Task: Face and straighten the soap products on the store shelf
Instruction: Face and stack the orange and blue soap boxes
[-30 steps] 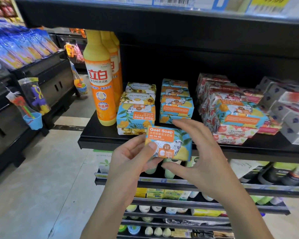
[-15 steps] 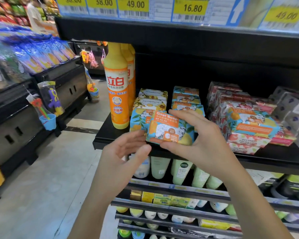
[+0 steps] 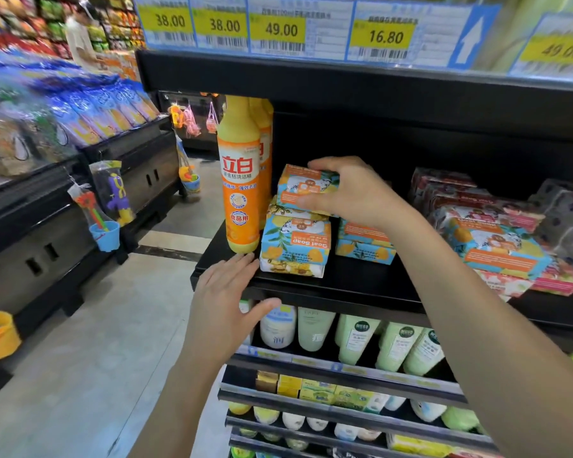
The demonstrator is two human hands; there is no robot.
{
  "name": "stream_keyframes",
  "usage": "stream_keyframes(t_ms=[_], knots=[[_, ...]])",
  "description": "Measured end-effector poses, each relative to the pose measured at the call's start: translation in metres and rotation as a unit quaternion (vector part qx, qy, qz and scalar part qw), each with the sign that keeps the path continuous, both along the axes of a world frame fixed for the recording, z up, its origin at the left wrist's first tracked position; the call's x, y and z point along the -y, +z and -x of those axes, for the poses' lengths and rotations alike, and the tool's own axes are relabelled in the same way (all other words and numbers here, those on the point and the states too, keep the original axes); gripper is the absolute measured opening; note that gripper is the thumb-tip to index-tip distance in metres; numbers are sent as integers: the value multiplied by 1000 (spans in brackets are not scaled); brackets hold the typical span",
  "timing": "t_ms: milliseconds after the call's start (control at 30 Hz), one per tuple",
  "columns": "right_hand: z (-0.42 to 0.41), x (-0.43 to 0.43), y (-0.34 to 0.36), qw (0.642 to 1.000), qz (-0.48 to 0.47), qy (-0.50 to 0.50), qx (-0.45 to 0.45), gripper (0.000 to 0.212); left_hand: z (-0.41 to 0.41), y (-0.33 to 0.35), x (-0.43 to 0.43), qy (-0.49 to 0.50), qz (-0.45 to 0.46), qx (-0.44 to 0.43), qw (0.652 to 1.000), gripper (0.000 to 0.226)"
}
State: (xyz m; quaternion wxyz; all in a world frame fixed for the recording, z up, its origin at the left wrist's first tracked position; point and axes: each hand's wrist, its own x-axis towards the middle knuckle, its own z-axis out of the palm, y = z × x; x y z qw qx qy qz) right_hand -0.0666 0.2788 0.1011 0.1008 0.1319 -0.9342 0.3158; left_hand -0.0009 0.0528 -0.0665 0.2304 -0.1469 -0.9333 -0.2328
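Two hands work at the black shelf. Right hand: fingers curled over the far edge and thumb on the near edge of one blue-and-orange soap box, a firm pinch across its short side. The box lies to the left of the palm, its long axis running roughly along the shelf front and its face tipped toward the viewer. It sits directly over the left stack of matching boxes, just beside the orange detergent bottle. Whether it rests on the stack cannot be told. Left hand: flat, fingers straight, holding nothing, fingertips at the shelf lip below the bottle. It is the nearer hand to the stack's front. The stack's front box shows its "Goat Soap" label inverted. Judged next need: lower the held box square with the stack, edges parallel to the second stack alongside.
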Motion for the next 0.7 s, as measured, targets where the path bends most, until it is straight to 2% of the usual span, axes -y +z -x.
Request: stream_keyframes(t_ms=[167,400,533,600,700], knots=[[17,4,0,998,-19,20,50,77,3,-3,1,-1,-11,5,1000,79],[20,3,-2,997,-22,36,67,75,6,-8,-1,-1,-11,-2,1000,80],[16,-4,2,995,-30,45,87,84,6,-9,-1,5,-9,-12,1000,79],[11,-14,5,996,-10,37,83,87,6,-10,-1,7,-8,-16,1000,79],[-1,-35,8,998,44,-9,53,80,7,-12,-1,6,-9,-21,1000,79]])
